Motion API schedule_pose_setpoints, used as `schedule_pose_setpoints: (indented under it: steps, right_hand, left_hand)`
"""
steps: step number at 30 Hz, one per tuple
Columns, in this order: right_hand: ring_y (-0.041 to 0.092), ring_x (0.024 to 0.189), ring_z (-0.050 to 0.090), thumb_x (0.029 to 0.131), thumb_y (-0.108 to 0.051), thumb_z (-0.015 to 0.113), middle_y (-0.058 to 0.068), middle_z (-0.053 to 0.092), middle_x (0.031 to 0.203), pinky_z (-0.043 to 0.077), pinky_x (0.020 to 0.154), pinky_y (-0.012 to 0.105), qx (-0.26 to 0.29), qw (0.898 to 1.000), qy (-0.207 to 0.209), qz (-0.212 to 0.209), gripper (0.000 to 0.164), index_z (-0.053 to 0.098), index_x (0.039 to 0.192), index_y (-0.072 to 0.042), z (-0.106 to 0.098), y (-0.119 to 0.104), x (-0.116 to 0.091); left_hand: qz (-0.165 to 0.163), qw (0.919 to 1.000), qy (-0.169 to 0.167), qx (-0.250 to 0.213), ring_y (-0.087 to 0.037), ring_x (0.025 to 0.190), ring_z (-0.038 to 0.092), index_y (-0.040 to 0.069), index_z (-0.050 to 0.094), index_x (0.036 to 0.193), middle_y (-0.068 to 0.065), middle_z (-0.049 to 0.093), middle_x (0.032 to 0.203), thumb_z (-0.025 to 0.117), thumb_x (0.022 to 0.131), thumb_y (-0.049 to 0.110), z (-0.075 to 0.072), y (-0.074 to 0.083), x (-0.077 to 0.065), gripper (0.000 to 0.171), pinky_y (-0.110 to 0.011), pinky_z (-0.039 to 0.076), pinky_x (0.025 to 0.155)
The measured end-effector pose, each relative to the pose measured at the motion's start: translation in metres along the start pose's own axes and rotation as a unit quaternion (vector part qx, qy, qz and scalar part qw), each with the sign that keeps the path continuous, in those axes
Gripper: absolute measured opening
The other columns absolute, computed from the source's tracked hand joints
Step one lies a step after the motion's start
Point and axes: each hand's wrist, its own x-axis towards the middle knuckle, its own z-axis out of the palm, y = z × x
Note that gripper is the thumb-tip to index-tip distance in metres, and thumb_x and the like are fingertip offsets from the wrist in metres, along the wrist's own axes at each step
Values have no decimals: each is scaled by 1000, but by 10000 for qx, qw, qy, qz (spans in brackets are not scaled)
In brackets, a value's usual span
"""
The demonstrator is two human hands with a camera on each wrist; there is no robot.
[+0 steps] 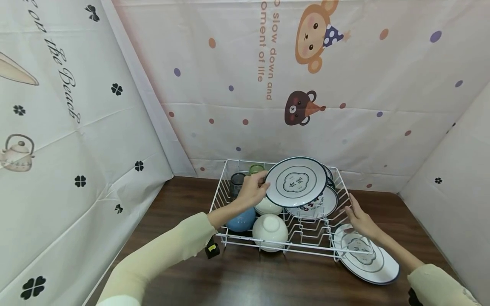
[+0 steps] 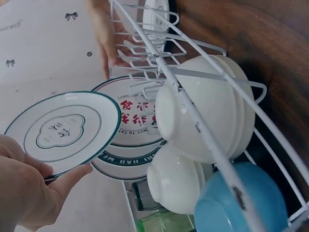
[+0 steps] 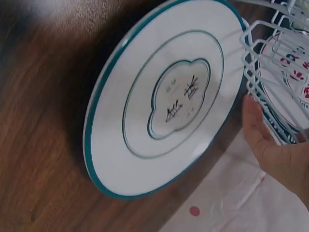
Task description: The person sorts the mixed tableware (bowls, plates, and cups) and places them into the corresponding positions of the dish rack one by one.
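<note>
My left hand [image 1: 252, 190] pinches the rim of a white plate [image 1: 296, 182] with a green edge and a lobed emblem, holding it tilted over the white wire dish rack [image 1: 306, 245]. In the left wrist view, thumb and fingers grip the plate [image 2: 63, 130] at its lower edge. My right hand [image 1: 361, 219] rests against the rack's right side, its fingers extended along the wires. Behind the held plate, a plate with red lettering [image 1: 315, 208] stands in the rack. Beneath the right hand a similar green-rimmed plate [image 3: 178, 96] lies on the table, partly outside the rack.
On the rack's left side sit white bowls [image 1: 270, 231], a blue bowl [image 1: 241, 220], a dark glass [image 1: 236, 183] and a green glass [image 1: 256, 169]. A printed cloth [image 1: 237, 85] hangs behind and on both sides of the brown wooden table [image 1: 245, 276].
</note>
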Motion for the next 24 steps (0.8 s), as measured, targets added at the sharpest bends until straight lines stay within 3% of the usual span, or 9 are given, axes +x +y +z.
schedule_pose_setpoints:
  steps: [4, 9, 12, 13, 15, 17, 20, 22, 24]
  right_hand:
    - [45, 98, 70, 113, -18, 22, 43, 50, 130, 63, 68, 43, 617, 9978, 238, 65, 61, -11, 162, -1, 7, 2, -1]
    - [23, 86, 72, 113, -20, 25, 42, 52, 126, 63, 69, 45, 1106, 9929, 415, 113, 61, -7, 163, -5, 8, 5, -2]
    - [15, 81, 71, 113, -23, 25, 40, 53, 123, 63, 69, 46, 1190, 9919, 440, 108, 61, -6, 163, -4, 9, 6, -1]
    - [14, 80, 71, 113, -23, 25, 40, 54, 122, 63, 68, 46, 1209, 9916, 447, 84, 61, -5, 163, -4, 8, 7, 0]
    - [13, 79, 72, 113, -24, 25, 38, 56, 120, 63, 67, 45, 1201, 9916, 483, 41, 61, -3, 163, -4, 8, 8, 0]
    - [12, 79, 72, 113, -25, 25, 36, 58, 118, 63, 66, 43, 1189, 9915, 525, 38, 61, -3, 163, -4, 7, 9, 1]
    - [13, 80, 70, 113, -27, 25, 34, 58, 120, 63, 66, 40, 1170, 9917, 525, 113, 62, -3, 163, -4, 5, 11, 0]
    - [14, 79, 69, 113, -28, 24, 34, 57, 120, 62, 66, 38, 1120, 9922, 520, 165, 62, -3, 163, -4, 6, 12, 0]
    - [14, 79, 69, 113, -30, 24, 35, 57, 121, 62, 65, 37, 1102, 9923, 545, 170, 62, -2, 163, -3, 7, 11, 1]
  left_hand:
    - [248, 9993, -254, 137, -29, 82, 77, 0, 68, 125, -20, 78, 104, 55, 98, -6, 8, 4, 9, 31, -18, 55, 61]
    - [535, 9954, -668, 423, -20, 74, 72, 0, 68, 129, -18, 78, 107, 53, 95, -8, 20, 7, 19, 38, -15, 47, 60]
    - [547, 9929, -862, 611, -13, 58, 56, 1, 67, 133, -17, 78, 107, 53, 95, -8, 25, 9, 22, 41, -16, 37, 55]
    - [558, 9919, -909, 696, -10, 54, 48, 2, 66, 134, -17, 78, 99, 53, 95, -8, 26, 10, 22, 42, -16, 34, 53]
    - [643, 9894, -974, 866, -7, 51, 36, 0, 71, 124, -13, 72, 78, 52, 95, -8, 30, 10, 24, 35, -17, 29, 52]
    - [760, 9866, -1011, 1033, -7, 50, 27, 0, 72, 104, -6, 53, 61, 52, 94, -9, 32, 12, 26, 24, -18, 24, 52]
    - [898, 9824, -1102, 1211, -6, 52, 25, 4, 53, 77, 2, 30, 58, 52, 93, -10, 37, 13, 29, 22, -17, 22, 53]
    - [929, 9810, -1189, 1219, -6, 52, 25, 5, 49, 74, 4, 28, 58, 51, 93, -11, 38, 13, 30, 25, -17, 22, 52]
    - [924, 9798, -1252, 1259, -6, 52, 25, 5, 57, 79, 5, 28, 58, 51, 93, -11, 37, 12, 30, 22, -17, 22, 52]
